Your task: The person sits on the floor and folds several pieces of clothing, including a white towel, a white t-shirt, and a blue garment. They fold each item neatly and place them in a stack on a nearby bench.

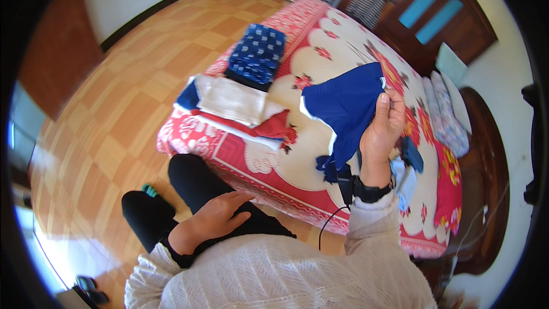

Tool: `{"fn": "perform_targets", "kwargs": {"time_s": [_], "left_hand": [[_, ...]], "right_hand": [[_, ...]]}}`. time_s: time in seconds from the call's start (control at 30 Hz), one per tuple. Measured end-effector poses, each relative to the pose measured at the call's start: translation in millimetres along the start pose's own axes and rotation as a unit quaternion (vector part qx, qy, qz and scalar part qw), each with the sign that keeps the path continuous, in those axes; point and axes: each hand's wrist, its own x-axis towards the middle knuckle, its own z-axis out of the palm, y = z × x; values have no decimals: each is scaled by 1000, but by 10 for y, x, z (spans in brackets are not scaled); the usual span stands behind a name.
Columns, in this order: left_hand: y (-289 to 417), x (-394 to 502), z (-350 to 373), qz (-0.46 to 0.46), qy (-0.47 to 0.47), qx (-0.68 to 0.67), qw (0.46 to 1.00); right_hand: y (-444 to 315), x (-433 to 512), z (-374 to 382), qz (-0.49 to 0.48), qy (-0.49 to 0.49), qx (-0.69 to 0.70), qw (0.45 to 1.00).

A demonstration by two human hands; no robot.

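My right hand (383,124) pinches a dark blue garment (349,94) with white edging between thumb and fingers, raised above the bed. The cloth hangs to the left of the hand, its lower end reaching down near the bedspread. Whether it touches the bed, I cannot tell. My left hand (212,219) rests on my thigh in black trousers (195,180), holding nothing, thumb apart from the fingers. In front of my knee on the bed lies a stack of folded clothes (233,98), white on top with red and blue below. Beyond it sits a folded blue patterned garment (258,51).
A floral bedspread (279,180) covers the bed. Light blue cloth (403,182) and a dark blue folded item (412,154) lie right of my wrist. Pillows (448,116) stand by the wooden headboard (484,171). A black cable (324,227) hangs from my right wrist area.
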Motion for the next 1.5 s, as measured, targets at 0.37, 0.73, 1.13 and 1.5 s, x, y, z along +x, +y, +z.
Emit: {"fn": "perform_targets", "kwargs": {"time_s": [0.37, 0.73, 1.13, 1.5], "left_hand": [[28, -1025, -679, -51, 349, -232, 907], [414, -2060, -1065, -127, 540, 76, 829], [-24, -2309, 49, -336, 199, 131, 911], [-91, -1324, -321, -321, 297, 69, 897]], "right_hand": [[-509, -980, 1787, 247, -343, 385, 820], [-103, -1537, 2424, 285, -526, 429, 677], [719, -2253, 1727, 79, -762, 80, 638], [485, -2340, 1985, 330, -683, 186, 624]]}}
